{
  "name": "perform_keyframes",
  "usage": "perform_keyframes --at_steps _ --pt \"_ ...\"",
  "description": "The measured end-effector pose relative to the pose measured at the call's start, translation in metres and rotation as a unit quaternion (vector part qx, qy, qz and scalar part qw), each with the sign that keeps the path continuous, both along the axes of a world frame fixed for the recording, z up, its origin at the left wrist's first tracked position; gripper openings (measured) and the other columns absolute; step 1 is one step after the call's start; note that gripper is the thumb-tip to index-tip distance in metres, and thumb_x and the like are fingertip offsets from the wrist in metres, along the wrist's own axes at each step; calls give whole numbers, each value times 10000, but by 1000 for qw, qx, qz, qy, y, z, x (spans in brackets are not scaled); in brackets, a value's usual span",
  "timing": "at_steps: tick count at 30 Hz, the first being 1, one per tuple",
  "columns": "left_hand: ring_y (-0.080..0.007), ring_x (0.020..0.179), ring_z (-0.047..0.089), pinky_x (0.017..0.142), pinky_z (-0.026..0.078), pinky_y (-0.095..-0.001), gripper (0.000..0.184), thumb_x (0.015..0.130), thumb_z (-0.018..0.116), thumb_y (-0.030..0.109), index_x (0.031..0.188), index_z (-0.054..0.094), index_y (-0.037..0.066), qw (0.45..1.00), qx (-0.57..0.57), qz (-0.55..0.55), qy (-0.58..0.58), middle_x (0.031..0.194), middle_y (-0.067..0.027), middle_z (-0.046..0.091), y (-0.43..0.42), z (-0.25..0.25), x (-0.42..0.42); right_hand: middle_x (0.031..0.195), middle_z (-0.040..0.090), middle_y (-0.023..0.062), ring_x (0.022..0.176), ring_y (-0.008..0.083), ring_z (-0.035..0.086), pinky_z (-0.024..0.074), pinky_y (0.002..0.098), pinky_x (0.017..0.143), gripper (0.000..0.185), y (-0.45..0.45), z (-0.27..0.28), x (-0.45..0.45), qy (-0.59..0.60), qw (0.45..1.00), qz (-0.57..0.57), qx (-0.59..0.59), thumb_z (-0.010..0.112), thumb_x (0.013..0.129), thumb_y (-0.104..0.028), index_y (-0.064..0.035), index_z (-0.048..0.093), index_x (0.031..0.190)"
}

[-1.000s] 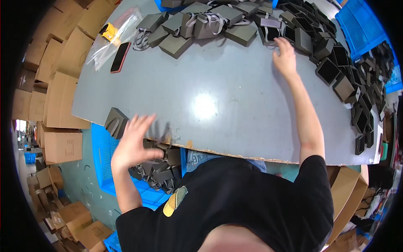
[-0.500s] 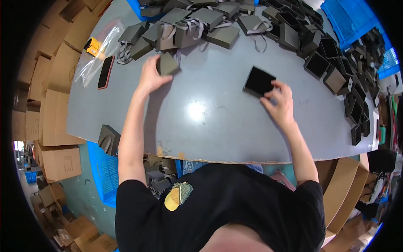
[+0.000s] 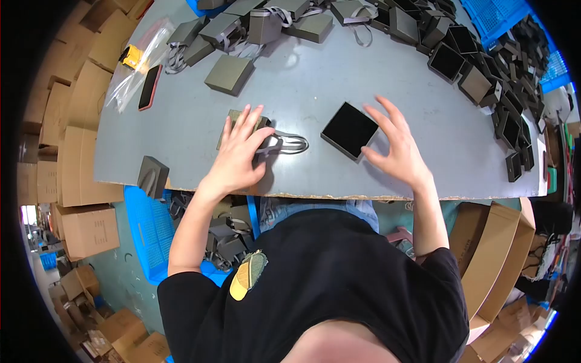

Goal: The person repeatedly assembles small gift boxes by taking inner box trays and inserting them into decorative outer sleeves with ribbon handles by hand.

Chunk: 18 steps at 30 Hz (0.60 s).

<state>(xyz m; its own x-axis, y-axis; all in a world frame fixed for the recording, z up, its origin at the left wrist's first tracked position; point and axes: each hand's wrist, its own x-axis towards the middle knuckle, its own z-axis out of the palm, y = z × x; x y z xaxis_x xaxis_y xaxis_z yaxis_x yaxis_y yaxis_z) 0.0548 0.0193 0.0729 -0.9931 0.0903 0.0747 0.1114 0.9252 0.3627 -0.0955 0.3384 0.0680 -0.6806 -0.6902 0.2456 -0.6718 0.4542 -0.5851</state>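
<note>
My left hand (image 3: 241,156) lies over a small grey-green box (image 3: 232,123), fingers stretched forward across it and partly hiding it. A looped grey ribbon (image 3: 290,144) trails out to the right of that hand. My right hand (image 3: 396,145) is open, with thumb and fingers spread beside the right side of a square black-lined open box part (image 3: 350,130). The thumb tip is close to its near edge; whether it touches, I cannot tell. Beyond my left hand, a larger closed grey-green box (image 3: 229,74) rests flat on the table.
Grey boxes with ribbons (image 3: 266,27) are heaped along the far side; black open box parts (image 3: 448,60) curve down the right. At left lie a phone (image 3: 150,88), a plastic bag (image 3: 130,81) and a yellow object (image 3: 131,56). One box (image 3: 153,176) sits at the front-left edge, above a blue crate (image 3: 142,233).
My left hand has moved towards the table's front edge, from one box to a ribboned one. My right hand's fingers have spread beside the black-lined box part. The whole view has shifted slightly.
</note>
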Motion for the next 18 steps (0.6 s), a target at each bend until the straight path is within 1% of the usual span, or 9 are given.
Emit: perform_keyframes --at_steps 2,4,6,10,13,14,15,17,18 --pt "-406 1505 208 1178 153 -657 397 697 659 13 1087 596 59 998 -55 -12 25 1576 -204 324 5 -10 0 1606 309 141 1499 415 219 280 510 1195 848 -2 -1 -25 -74 991 108 15 755 679 -86 -180 471 1473" --pt "-408 1457 314 1137 236 -665 183 713 613 -31 886 584 21 992 -95 -17 81 1511 -212 415 8 -21 -3 1613 299 132 1496 411 228 288 514 1191 879 -11 5 -37 -62 981 165 83 743 677 -53 -193 444 1492" --pt "-389 1428 367 1122 281 -626 133 730 624 -29 846 588 25 992 -99 -6 75 1481 -216 450 3 -31 -7 1630 270 126 1492 408 235 314 498 1183 962 -19 13 -40 -24 962 204 179 757 641 -25 -195 402 1520" --pt "-363 1295 522 1050 403 -509 88 747 671 4 762 585 19 994 -20 5 108 1353 -215 572 -2 -24 -12 1551 372 132 1412 391 357 372 468 1135 978 -29 -5 -46 60 941 219 252 818 584 -73 -151 440 1482" --pt "-373 1172 596 980 459 -453 125 735 694 25 748 571 12 975 169 79 120 1245 -198 641 -3 -19 -13 1446 451 160 1318 374 452 399 455 1103 964 -27 5 -37 20 956 164 242 844 566 -116 -119 462 1451" --pt "-313 1039 657 868 508 -346 103 780 659 28 782 559 5 968 167 83 166 1206 -175 670 -11 -22 -15 1412 466 169 1289 370 473 405 454 1096 950 -23 8 -31 12 962 148 228 845 573 -126 -105 465 1443" --pt "-364 997 649 869 510 -400 110 742 646 50 745 544 9 953 178 153 190 1154 -187 674 -17 -29 -17 1378 481 178 1259 366 494 410 452 1089 936 -20 8 -25 5 968 133 214 846 579 -137 -91 469 1434" --pt "-324 965 665 855 519 -393 127 772 640 82 800 545 2 935 90 239 247 1168 -173 680 -43 -58 -22 1380 482 187 1263 383 495 418 438 1086 897 -16 -5 -14 -17 982 116 145 840 601 -147 -70 482 1420" --pt "-291 1012 659 912 504 -395 167 822 593 77 970 612 2 890 274 337 141 1215 -150 677 -47 -62 -24 1381 482 191 1264 391 496 422 431 1085 879 -14 -9 -8 -28 988 107 110 837 611 -153 -60 489 1413"
